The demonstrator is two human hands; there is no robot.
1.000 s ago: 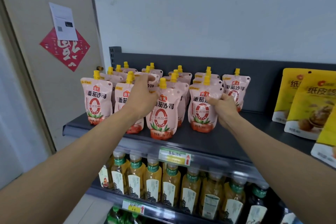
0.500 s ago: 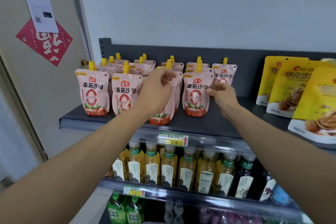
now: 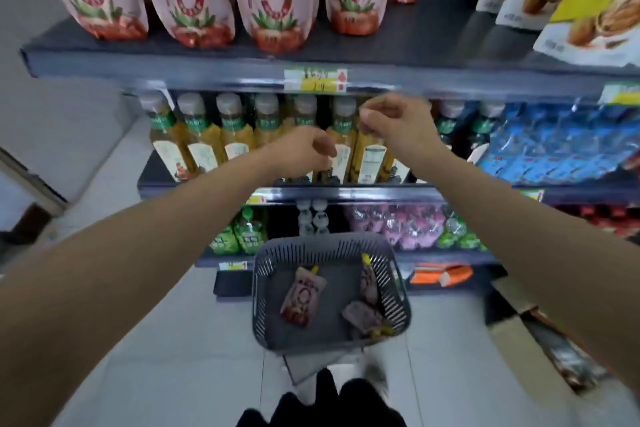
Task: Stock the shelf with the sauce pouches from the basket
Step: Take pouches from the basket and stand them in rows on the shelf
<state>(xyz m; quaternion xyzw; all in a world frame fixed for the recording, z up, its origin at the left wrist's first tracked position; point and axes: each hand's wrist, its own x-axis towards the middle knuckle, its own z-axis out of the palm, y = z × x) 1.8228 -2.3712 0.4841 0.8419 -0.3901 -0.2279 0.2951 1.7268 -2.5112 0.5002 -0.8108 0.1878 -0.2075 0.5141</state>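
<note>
Top shelf (image 3: 415, 40): sauce pouches (image 3: 273, 0) standing in a row at left, snack bags (image 3: 602, 10) to their right; drink bottles (image 3: 235, 135) lined on the shelf below; basket (image 3: 322, 243) on the floor (image 3: 173, 340) before the shelving, a few pouches (image 3: 303, 298) lying in it.

Single wide-angle view taken from head height, tilted steeply forward and down, dark grey metal shelf (image 3: 173, 64) seen close across the top, grey slatted plastic basket (image 3: 262, 291) viewed from above, on the floor, lower centre.

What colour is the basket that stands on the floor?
Dark grey. The basket has slatted walls of the same colour, and the head view shows it best.
</note>
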